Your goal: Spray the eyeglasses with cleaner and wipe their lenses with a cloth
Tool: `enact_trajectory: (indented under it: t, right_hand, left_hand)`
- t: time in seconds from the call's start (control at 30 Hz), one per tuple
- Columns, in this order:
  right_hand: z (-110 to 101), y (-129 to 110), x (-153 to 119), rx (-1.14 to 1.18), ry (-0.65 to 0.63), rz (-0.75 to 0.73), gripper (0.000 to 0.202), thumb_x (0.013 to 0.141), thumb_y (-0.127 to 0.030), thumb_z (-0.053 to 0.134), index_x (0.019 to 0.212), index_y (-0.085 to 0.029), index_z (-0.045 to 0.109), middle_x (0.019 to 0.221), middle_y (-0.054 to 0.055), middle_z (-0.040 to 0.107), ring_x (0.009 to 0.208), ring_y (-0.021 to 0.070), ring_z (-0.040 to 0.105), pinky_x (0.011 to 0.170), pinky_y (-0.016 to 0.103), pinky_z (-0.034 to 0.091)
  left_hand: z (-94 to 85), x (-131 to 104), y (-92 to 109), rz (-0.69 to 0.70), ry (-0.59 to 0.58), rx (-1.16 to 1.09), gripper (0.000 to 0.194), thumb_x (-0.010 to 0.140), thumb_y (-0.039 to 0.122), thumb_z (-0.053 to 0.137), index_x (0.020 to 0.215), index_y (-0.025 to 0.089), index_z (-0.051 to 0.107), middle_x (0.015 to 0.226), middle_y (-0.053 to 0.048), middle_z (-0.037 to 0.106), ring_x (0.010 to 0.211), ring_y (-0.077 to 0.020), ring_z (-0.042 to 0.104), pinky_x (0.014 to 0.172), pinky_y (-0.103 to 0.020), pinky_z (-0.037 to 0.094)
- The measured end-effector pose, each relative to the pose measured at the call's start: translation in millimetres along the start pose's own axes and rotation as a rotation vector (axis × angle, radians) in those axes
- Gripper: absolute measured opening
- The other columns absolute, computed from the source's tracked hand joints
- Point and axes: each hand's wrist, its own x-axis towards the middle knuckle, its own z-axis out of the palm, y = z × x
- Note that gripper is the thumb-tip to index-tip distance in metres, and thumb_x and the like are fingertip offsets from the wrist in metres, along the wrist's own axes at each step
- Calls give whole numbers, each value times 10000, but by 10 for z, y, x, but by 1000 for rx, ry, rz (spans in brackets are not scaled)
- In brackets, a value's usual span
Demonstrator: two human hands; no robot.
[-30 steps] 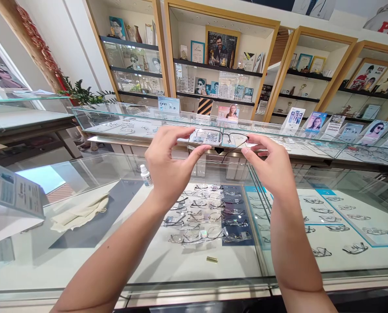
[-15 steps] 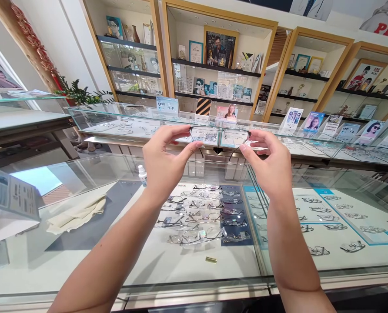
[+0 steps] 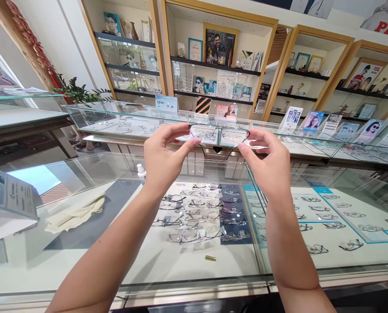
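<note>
A pair of dark-rimmed eyeglasses [image 3: 219, 128] is held up in the air above the glass showcase, its temples unfolded and its lenses clear. My left hand [image 3: 166, 154] pinches the left end of the frame between thumb and fingers. At the right end, my right hand [image 3: 268, 158] has the same kind of pinch. Behind my left wrist stands a white bottle [image 3: 141, 173], partly hidden. A cream cloth [image 3: 76, 214] lies crumpled to the left, over a dark grey mat [image 3: 98, 230].
Under the showcase glass [image 3: 168, 278] lie rows of eyeglasses [image 3: 200, 215] and a small gold piece [image 3: 210, 258]. A folded white sign [image 3: 9, 200] stands at far left. Beyond are a second showcase [image 3: 105, 126] with cards, a plant [image 3: 79, 93] and wall shelves [image 3: 213, 65].
The eyeglasses are tilted slightly differently, with the temple tips shifted a little. Both hands keep their pinch and have barely moved.
</note>
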Motion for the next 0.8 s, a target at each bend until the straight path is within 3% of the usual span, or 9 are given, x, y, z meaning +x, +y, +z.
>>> enact_trajectory:
  t: [0.27, 0.5, 0.8]
  right_hand:
    - [-5, 4, 8, 9, -1, 25, 328, 932, -379, 745, 1246, -282, 758, 1222, 66, 818, 1084, 285, 762, 936, 510, 599]
    - [-11, 45, 21, -4, -85, 82, 342, 960, -394, 708, 1277, -276, 757, 1241, 80, 822, 1097, 300, 778, 950, 530, 606]
    - [-21, 46, 10, -18, -159, 112, 357, 980, -372, 675, 1324, -279, 710, 1327, 102, 807, 1119, 303, 781, 962, 538, 602]
  left_hand:
    - [11, -27, -25, 95, 19, 57, 377, 863, 376, 920, 1201, 263, 798, 1156, -58, 796, 1081, -244, 777, 908, -402, 640]
    - [8, -66, 69, 169, 48, 136, 349, 871, 399, 920, 1166, 272, 783, 1118, -41, 784, 1011, -229, 760, 863, -409, 617]
    - [3, -76, 118, 259, 61, 236, 344, 896, 445, 890, 1182, 296, 771, 1132, -46, 785, 1095, -261, 716, 882, -433, 596]
